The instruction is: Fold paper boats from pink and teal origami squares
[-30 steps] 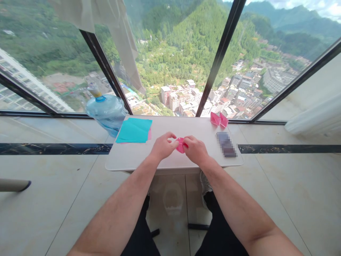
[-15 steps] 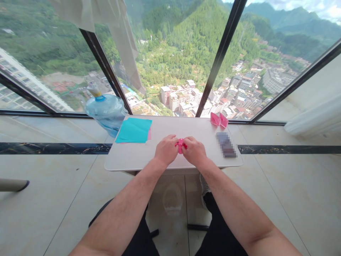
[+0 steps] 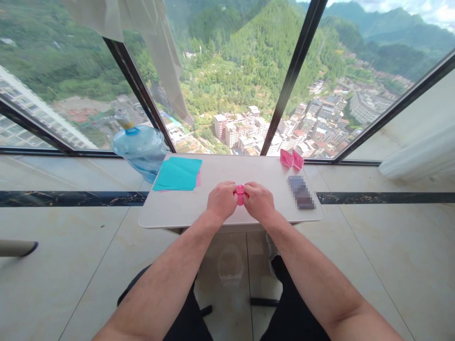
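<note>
Both my hands meet over the middle of a small white table [image 3: 177, 213]. My left hand [image 3: 222, 200] and my right hand [image 3: 259, 201] are closed on a small folded piece of pink paper [image 3: 241, 193], pinching it from either side. Only a sliver of the paper shows between my fingers. A stack of teal paper sheets [image 3: 177, 173] with a pink sheet under it lies at the table's far left. Two folded pink paper shapes [image 3: 292, 158] stand at the far right edge.
A dark phone [image 3: 301, 192] lies on the table right of my right hand. A large blue water bottle [image 3: 140, 149] lies on the floor by the window, left of the table. Floor-to-ceiling glass with black frames stands just beyond the table. My legs are under it.
My left hand's fingers, loosely apart a second ago, have closed in on the pink paper. Both hands now squeeze it tighter, so less of it shows.
</note>
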Tool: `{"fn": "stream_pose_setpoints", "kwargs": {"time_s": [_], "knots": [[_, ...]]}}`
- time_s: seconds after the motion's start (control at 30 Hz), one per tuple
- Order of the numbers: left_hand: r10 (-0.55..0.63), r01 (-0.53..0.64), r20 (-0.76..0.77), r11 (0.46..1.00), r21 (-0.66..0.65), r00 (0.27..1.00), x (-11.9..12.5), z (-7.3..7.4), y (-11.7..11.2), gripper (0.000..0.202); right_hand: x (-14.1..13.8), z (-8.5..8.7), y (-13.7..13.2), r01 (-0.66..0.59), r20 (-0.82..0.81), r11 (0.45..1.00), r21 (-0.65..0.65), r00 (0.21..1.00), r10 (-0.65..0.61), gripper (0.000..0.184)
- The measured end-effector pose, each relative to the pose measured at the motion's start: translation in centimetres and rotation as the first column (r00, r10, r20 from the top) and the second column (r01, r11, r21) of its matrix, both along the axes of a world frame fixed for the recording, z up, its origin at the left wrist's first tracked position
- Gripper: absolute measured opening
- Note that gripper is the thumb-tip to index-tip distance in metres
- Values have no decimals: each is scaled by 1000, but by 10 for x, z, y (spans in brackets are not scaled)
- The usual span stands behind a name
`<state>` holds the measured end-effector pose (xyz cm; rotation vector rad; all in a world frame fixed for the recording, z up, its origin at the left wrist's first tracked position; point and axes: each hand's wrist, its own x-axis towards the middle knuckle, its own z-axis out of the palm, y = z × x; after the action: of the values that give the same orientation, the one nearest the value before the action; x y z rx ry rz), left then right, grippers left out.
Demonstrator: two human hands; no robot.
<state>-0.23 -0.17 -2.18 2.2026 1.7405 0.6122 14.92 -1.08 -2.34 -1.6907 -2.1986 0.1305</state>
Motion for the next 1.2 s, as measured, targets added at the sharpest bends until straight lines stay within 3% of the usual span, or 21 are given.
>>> {"fn": "stream_pose_setpoints", "kwargs": {"time_s": [0.2,0.57,0.77,0.97,1.07,1.13,1.2], "knots": [[30,-28,73,999,-31,997,-2,0,3,21,2,1,1,27,-34,1000,-6,999,-27,18],[-67,68,51,998,-8,996,-1,-2,1,26,6,-6,4,-93,-86,996,6,992,93,19],[-10,10,3,1000,-23,1000,4,1,-4,23,4,-5,5,-84,-102,996,-23,991,82,20],[-141,141,-5,990,-31,990,4,-2,-2,25,6,-5,2,-100,-108,995,-21,989,97,25],[-129,132,61,990,-46,990,3,-2,-1,26,4,-4,0,-65,-94,998,-26,994,62,23],[-121,130,186,991,-33,975,2,-1,0,22,4,-2,0,-13,-93,998,-64,996,7,22],[-54,80,336,995,-64,940,0,1,2,36,5,0,1,26,-107,994,-108,994,-38,22]]}}
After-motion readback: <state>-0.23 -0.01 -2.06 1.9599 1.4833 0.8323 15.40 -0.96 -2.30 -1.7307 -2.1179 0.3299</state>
